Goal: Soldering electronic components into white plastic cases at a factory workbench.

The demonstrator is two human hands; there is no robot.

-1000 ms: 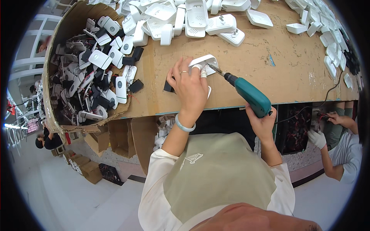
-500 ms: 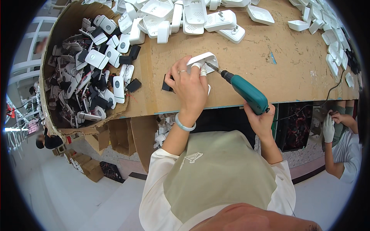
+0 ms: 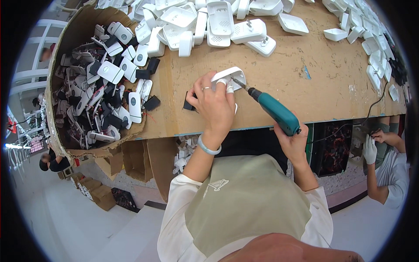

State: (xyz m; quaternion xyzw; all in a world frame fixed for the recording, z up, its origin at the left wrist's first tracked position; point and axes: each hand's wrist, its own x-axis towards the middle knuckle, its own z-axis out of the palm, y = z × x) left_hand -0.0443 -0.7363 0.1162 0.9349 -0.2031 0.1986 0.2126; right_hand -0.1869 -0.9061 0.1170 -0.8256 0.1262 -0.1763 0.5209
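Observation:
My left hand [image 3: 217, 105] is closed around a white plastic housing [image 3: 238, 77], tilted up with its hollow side toward the right. White wraps cover some of its fingertips. In my right hand [image 3: 293, 142] is a green electric screwdriver [image 3: 278, 112], gripped near its rear end. Its metal bit reaches into the housing, close to my left fingertips; the tip's exact contact is too small to tell. Beside my left hand, a black block [image 3: 189, 101] lies on the cardboard-covered bench [image 3: 279, 78]. A white edge of some part [image 3: 236, 108] shows under that hand.
A large cardboard box [image 3: 56, 94] at the left is heaped with white-and-black devices [image 3: 110, 72]. White housings [image 3: 220, 19] pile up along the back, and more [image 3: 375, 59] at the far right. A black cord [image 3: 371, 111] crosses the right side. Another person [image 3: 388, 170] sits at the right.
The view has shifted slightly, and the housing appears a little more tilted. My right hand still grips the screwdriver, its bit inside the housing.

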